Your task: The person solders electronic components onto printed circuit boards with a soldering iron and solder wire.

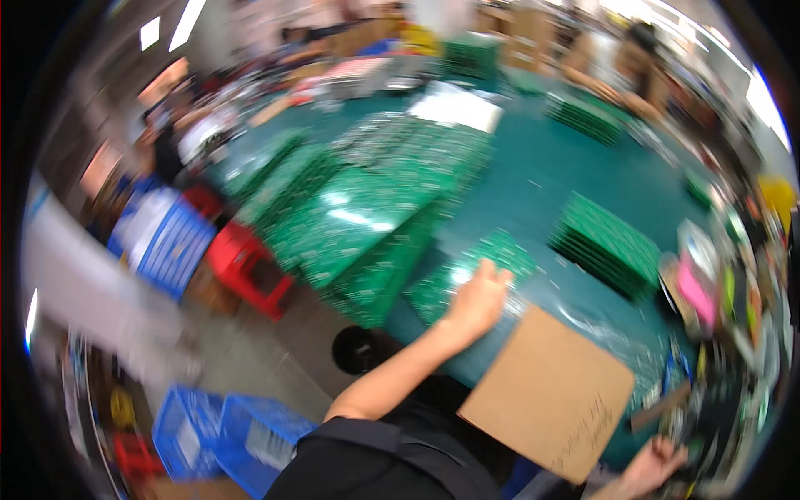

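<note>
My left hand (482, 302) is over a single green circuit board panel (433, 287) that lies on the table in front of me. Its fingers are curled together, and I cannot make out whether anything is pinched in them. At the lower right, my right hand (654, 465) is beside the tools along the table's edge. Its fingers are bent closed too; what they hold, if anything, is too blurred to tell. Between my two arms lies a brown cardboard sheet (546, 387) with handwriting along one side, touched by neither hand.
Tall stacks of green circuit boards (367, 217) fill the left of the teal table (525, 179). Another board stack (607, 242) stands right of centre. Pens, tape and tools (700, 275) crowd the right edge. Blue crates (250, 433) and a red stool (246, 262) stand left. A person (621, 71) sits opposite.
</note>
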Demonstrator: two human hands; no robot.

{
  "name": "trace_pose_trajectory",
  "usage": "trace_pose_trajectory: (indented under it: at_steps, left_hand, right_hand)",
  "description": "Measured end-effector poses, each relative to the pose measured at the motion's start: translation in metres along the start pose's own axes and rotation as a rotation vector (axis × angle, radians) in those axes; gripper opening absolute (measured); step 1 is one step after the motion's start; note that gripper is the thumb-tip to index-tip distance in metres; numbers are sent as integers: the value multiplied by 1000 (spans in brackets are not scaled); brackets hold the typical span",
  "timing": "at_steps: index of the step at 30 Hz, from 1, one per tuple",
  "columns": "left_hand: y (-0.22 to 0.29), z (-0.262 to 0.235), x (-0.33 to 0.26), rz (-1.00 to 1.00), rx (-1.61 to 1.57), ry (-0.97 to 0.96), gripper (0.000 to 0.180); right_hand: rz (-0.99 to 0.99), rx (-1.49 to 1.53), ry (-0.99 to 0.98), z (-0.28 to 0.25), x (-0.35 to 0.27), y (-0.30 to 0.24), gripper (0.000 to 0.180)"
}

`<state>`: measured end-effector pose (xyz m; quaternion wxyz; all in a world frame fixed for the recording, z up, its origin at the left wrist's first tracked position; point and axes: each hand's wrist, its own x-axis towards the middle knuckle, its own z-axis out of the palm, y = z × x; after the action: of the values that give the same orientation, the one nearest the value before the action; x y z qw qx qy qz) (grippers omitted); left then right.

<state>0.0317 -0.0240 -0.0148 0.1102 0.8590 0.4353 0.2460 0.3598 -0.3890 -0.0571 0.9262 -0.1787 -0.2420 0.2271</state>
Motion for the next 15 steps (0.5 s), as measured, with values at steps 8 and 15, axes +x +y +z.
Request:
trace_pose_trajectory:
  at_steps: [8, 15]
  left_hand:
    - [-19, 36, -17, -11, -175, 148, 34]
    - [-17, 64, -19, -12, -63, 247, 38]
  right_hand:
    - [-160, -626, -22, 90, 33, 51, 42]
    - [407, -588, -358, 127, 56, 137, 43]
